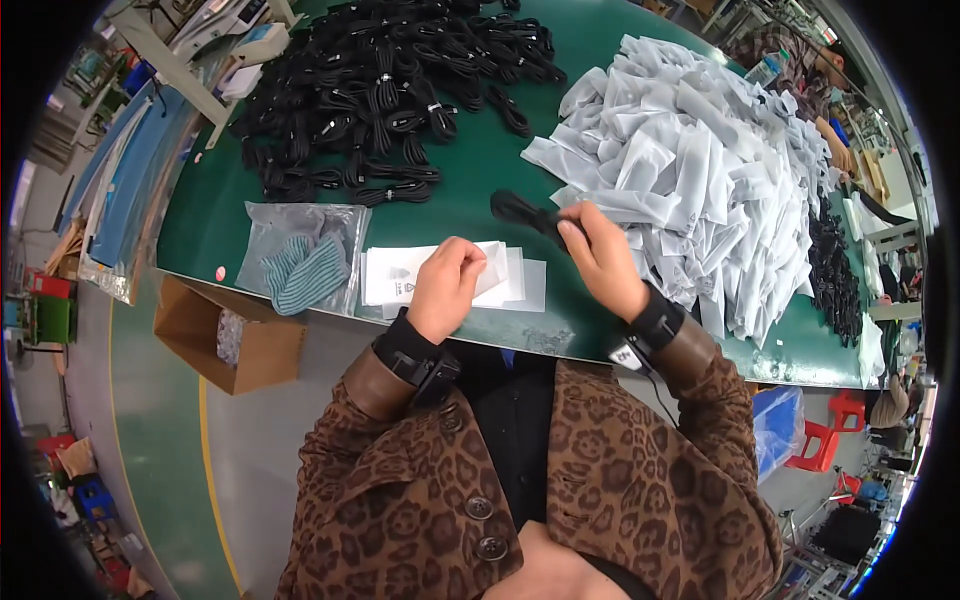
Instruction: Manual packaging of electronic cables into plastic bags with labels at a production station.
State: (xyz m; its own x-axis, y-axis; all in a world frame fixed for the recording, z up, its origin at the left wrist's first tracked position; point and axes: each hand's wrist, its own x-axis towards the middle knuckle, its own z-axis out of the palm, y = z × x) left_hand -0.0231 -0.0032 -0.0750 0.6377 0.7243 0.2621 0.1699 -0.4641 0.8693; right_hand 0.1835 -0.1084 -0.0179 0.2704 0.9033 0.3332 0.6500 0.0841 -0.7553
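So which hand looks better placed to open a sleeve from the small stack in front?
Probably the left hand: it is already pinching at the pale sleeves, while the right hand is occupied holding a black cable bundle.

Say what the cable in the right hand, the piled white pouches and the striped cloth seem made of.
Cable: probably coated in black plastic or rubber, since it bends into loops; finish blurred.
Pouches: likely thin, frosted plastic film, being translucent and creased.
Cloth: apparently matte fabric, given its soft folds; fibre unclear.

open green tabletop [475,165], cables [385,95] left, pouches [690,170] right
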